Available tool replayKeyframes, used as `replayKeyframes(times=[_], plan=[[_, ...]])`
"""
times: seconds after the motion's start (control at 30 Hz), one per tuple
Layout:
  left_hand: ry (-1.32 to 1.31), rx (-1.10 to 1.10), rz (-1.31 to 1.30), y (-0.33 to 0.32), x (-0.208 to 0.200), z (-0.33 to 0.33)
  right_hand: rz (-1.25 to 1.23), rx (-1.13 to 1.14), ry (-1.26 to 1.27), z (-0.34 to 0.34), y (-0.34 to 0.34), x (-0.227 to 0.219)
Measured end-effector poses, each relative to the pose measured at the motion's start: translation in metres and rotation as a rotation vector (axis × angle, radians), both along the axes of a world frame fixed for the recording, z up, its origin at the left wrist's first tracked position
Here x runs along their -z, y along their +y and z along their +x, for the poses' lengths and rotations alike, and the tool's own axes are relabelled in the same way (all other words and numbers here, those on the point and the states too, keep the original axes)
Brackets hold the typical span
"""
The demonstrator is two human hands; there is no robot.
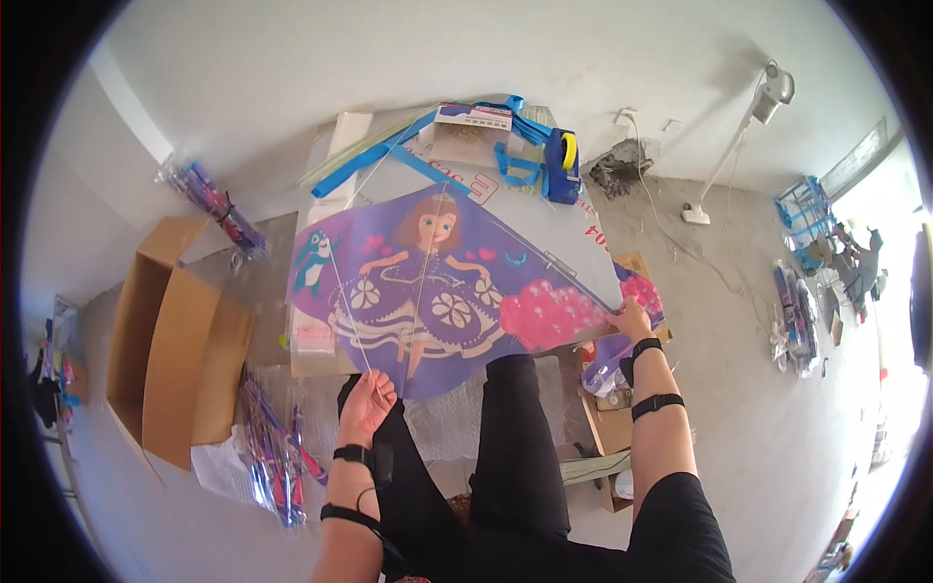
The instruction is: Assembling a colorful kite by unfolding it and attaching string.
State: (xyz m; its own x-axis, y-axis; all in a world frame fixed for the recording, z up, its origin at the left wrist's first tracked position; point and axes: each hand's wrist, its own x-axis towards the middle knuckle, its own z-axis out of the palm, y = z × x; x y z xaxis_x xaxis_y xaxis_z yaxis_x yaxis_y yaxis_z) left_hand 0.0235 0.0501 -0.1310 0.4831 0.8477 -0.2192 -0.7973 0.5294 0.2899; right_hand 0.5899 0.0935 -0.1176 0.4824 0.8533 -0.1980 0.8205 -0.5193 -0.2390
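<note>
A purple kite (pixel 408 282) printed with a cartoon girl in a wide dress lies spread over the table in front of me, its near edge hanging above my knees. My left hand (pixel 369 400) is closed at the kite's near left edge, on the lower end of a thin white rod (pixel 351 313) that slants up across the print. At the right, my right hand (pixel 630 319) pinches the kite's edge beside the pink flower pattern. Another thin pale rod (pixel 425 262) runs down the kite's middle.
Behind the kite are a small open carton (pixel 473 131), blue strips (pixel 374 155) and a blue tape dispenser (pixel 563 167). A large cardboard box (pixel 160 340) stands left, near wrapped kite bundles (pixel 277 447). Further right are a stick vacuum (pixel 729 160) and a loose cable (pixel 671 233).
</note>
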Motion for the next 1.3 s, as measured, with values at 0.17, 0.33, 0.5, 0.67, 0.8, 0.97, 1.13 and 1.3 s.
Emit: replayKeyframes(times=[0.17, 0.33, 0.5, 0.67, 0.8, 0.97, 1.13, 1.3], plan=[[0.064, -0.004, -0.026, -0.002, 0.003, 0.012, -0.014, -0.078, 0.022, 0.005, -0.003, 0.022], [0.075, 0.023, -0.034, -0.006, 0.005, 0.021, 0.177, 0.034, 0.057, 0.001, -0.013, 0.027], [0.101, 0.003, -0.031, -0.01, 0.008, 0.013, 0.218, 0.033, 0.149, -0.005, -0.036, 0.011], [0.083, 0.032, -0.019, -0.007, 0.009, 0.029, 0.335, 0.154, 0.115, 0.004, -0.052, 0.047], [0.106, 0.008, -0.03, -0.014, 0.011, 0.021, 0.446, 0.646, 0.913, -0.04, -0.042, 0.057], [0.094, -0.003, -0.049, -0.015, 0.012, 0.022, 0.402, 0.885, 1.429, -0.079, -0.035, 0.06], [0.091, 0.014, -0.028, -0.013, 0.008, 0.022, 0.504, 0.843, 1.382, -0.078, -0.042, 0.063], [0.055, 0.011, -0.046, -0.007, 0.005, 0.026, 0.522, 0.914, 1.386, -0.049, -0.056, 0.06]])
